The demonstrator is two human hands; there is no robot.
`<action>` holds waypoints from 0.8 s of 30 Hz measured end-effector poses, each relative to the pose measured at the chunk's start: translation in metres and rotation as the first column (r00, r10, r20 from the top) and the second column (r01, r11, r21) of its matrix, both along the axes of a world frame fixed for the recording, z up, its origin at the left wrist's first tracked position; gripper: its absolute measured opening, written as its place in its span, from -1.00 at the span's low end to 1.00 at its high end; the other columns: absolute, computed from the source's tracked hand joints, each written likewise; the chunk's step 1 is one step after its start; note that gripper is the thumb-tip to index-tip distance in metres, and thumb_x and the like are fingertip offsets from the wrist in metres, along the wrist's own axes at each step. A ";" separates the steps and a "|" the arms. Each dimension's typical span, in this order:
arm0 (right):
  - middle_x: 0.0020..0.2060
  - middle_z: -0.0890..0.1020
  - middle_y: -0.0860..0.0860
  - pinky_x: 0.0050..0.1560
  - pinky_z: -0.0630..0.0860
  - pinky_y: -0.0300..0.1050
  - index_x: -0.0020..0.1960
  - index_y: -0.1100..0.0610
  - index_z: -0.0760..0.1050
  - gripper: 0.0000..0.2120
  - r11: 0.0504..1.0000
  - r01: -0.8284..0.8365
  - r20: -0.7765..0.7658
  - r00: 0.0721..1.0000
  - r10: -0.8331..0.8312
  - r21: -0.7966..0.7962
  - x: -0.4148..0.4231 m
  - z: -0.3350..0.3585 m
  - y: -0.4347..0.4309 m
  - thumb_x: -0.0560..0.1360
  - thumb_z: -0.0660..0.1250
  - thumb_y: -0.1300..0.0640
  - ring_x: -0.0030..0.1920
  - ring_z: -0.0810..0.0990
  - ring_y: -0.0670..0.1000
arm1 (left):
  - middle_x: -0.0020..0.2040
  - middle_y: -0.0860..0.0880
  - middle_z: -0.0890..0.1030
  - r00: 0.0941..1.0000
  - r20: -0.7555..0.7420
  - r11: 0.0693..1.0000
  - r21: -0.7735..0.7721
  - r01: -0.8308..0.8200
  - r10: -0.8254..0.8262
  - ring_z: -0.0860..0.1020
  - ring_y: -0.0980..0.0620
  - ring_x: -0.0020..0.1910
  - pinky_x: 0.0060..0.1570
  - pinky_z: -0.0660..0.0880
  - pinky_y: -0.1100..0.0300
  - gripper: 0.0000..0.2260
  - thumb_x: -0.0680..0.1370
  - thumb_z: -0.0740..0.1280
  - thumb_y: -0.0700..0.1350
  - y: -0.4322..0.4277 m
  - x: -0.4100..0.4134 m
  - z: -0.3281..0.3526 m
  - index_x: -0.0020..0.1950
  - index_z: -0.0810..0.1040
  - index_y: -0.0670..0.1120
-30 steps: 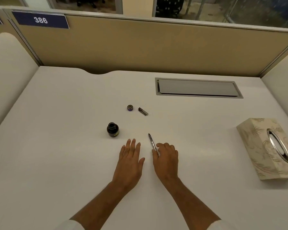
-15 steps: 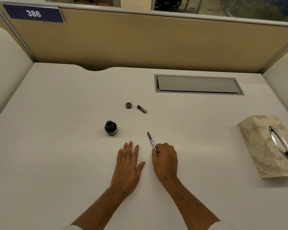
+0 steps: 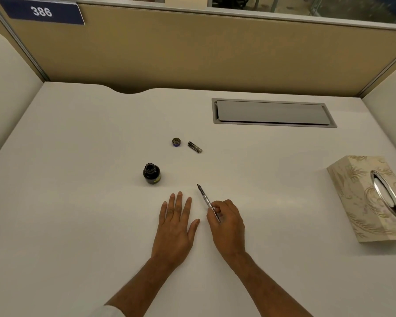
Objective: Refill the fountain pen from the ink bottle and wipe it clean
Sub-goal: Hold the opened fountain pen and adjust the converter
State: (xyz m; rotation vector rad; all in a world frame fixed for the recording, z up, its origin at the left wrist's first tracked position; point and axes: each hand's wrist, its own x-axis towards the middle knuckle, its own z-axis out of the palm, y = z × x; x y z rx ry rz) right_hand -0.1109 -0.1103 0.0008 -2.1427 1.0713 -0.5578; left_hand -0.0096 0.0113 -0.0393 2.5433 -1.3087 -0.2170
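The right hand [image 3: 226,221] had closed on the fountain pen [image 3: 207,201] at lower centre, apparently lifting it, nib toward the open ink bottle [image 3: 151,173]; left hand [image 3: 175,227] lay flat, empty

Counted on the desk [image 3: 78,225]: one ink bottle [image 3: 151,173], one loose bottle cap [image 3: 176,142], one fountain pen [image 3: 207,202], one tissue box [image 3: 370,197]. One small dark piece [image 3: 195,147], probably the pen cap. Two hands: left hand [image 3: 175,227], right hand [image 3: 228,225].
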 end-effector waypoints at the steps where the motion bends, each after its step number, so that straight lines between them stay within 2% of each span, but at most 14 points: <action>1: -0.14 0.58 -0.11 -0.17 0.49 -0.40 0.04 0.08 0.59 -0.92 0.999 -0.001 0.029 1.000 0.000 0.047 -0.002 0.003 0.002 0.54 0.40 0.18 -0.15 0.57 -0.09 | 0.69 -0.09 0.02 1.000 -0.003 1.000 0.003 0.004 -0.004 -0.08 -0.05 0.67 0.61 -0.03 -0.07 -0.42 0.70 -0.04 0.20 0.000 0.000 0.000 0.67 0.05 -0.04; 5: -0.16 0.60 -0.10 -0.16 0.53 -0.34 0.00 0.06 0.60 -0.93 0.971 0.014 0.147 0.988 -0.050 0.240 -0.007 0.014 0.011 0.54 0.41 0.19 -0.12 0.59 -0.08 | 0.69 -0.07 0.04 0.998 -0.062 0.999 -0.040 -0.016 0.013 -0.10 -0.01 0.67 0.61 -0.13 0.00 -0.43 0.70 -0.07 0.19 0.000 0.000 0.003 0.67 0.08 -0.02; 8: -0.17 0.63 -0.07 -0.17 0.53 -0.33 -0.03 0.06 0.61 -0.92 0.945 0.014 0.203 0.975 -0.084 0.327 -0.011 0.027 0.015 0.53 0.41 0.22 -0.14 0.60 -0.07 | 0.67 0.00 0.05 0.989 -0.140 0.983 -0.166 -0.074 0.050 -0.15 0.10 0.66 0.61 -0.16 0.10 -0.47 0.71 -0.05 0.14 0.000 -0.004 0.014 0.65 0.14 -0.01; 10: -0.18 0.64 -0.05 -0.18 0.52 -0.33 -0.05 0.06 0.61 -0.92 0.928 0.003 0.227 0.969 -0.094 0.372 -0.014 0.036 0.017 0.53 0.41 0.23 -0.15 0.60 -0.07 | 0.64 0.07 0.13 0.968 -0.236 0.951 -0.271 -0.151 0.086 -0.10 0.17 0.65 0.61 -0.15 0.20 -0.52 0.71 -0.01 0.10 0.001 -0.008 0.027 0.61 0.25 -0.01; 12: -0.18 0.64 -0.05 -0.18 0.51 -0.33 -0.05 0.06 0.61 -0.91 0.914 -0.019 0.240 0.967 -0.086 0.405 -0.016 0.045 0.019 0.53 0.41 0.23 -0.16 0.59 -0.07 | 0.58 0.15 0.23 0.905 -0.404 0.898 -0.339 -0.280 0.130 -0.01 0.23 0.63 0.58 -0.06 0.25 -0.57 0.72 0.05 0.09 -0.001 -0.014 0.047 0.55 0.37 0.01; 14: -0.19 0.64 -0.03 -0.19 0.51 -0.32 -0.06 0.05 0.62 -0.92 0.896 -0.048 0.253 0.965 -0.073 0.441 -0.018 0.054 0.020 0.53 0.41 0.23 -0.19 0.58 -0.10 | 0.49 0.23 0.36 0.748 -0.651 0.843 -0.322 -0.430 0.133 0.16 0.29 0.57 0.51 0.13 0.30 -0.63 0.71 0.10 0.07 -0.005 -0.017 0.076 0.48 0.47 0.07; 16: -0.20 0.65 -0.03 -0.20 0.51 -0.30 -0.05 0.05 0.62 -0.92 0.874 -0.070 0.252 0.966 -0.062 0.480 -0.020 0.060 0.021 0.53 0.41 0.21 -0.22 0.57 -0.13 | 0.33 0.31 0.52 0.513 -0.855 0.788 -0.263 -0.557 0.077 0.39 0.45 0.36 0.29 0.29 0.48 -0.74 0.71 0.15 0.03 -0.008 -0.015 0.102 0.32 0.56 0.18; 17: -0.21 0.65 -0.04 -0.20 0.52 -0.28 -0.05 0.04 0.63 -0.92 0.864 -0.077 0.249 0.967 -0.057 0.497 -0.020 0.064 0.021 0.53 0.41 0.20 -0.23 0.56 -0.14 | 0.24 0.31 0.59 0.409 -0.911 0.770 -0.226 -0.596 0.050 0.46 0.46 0.27 0.21 0.34 0.48 -0.77 0.71 0.18 0.01 -0.010 -0.012 0.109 0.24 0.60 0.20; 19: -0.21 0.66 -0.05 -0.19 0.52 -0.26 -0.03 0.05 0.63 -0.93 0.848 -0.088 0.250 0.967 -0.054 0.523 -0.020 0.071 0.022 0.54 0.41 0.20 -0.25 0.55 -0.16 | 0.21 0.20 0.67 0.294 -0.956 0.754 -0.195 -0.627 -0.003 0.52 0.29 0.31 0.30 0.38 0.30 -0.76 0.70 0.22 -0.01 -0.011 -0.006 0.115 0.19 0.68 0.13; 21: -0.20 0.67 -0.03 -0.17 0.54 -0.24 -0.03 0.04 0.64 -0.94 0.839 -0.109 0.254 0.967 -0.035 0.534 -0.019 0.077 0.021 0.55 0.41 0.18 -0.24 0.55 -0.16 | 0.25 0.06 0.70 0.201 -0.977 0.716 -0.188 -0.673 -0.068 0.55 0.11 0.36 0.43 0.39 0.07 -0.74 0.70 0.22 -0.06 -0.011 -0.002 0.116 0.22 0.69 0.00; 24: -0.19 0.68 -0.03 -0.16 0.54 -0.22 -0.03 0.00 0.65 -0.94 0.820 -0.171 0.258 0.966 0.030 0.547 -0.019 0.089 0.020 0.56 0.40 0.12 -0.23 0.56 -0.12 | 0.27 -0.12 0.69 0.042 -0.984 0.664 -0.150 -0.732 -0.176 0.59 -0.02 0.35 0.45 0.40 -0.06 -0.71 0.71 0.18 -0.14 -0.011 0.001 0.120 0.31 0.61 -0.18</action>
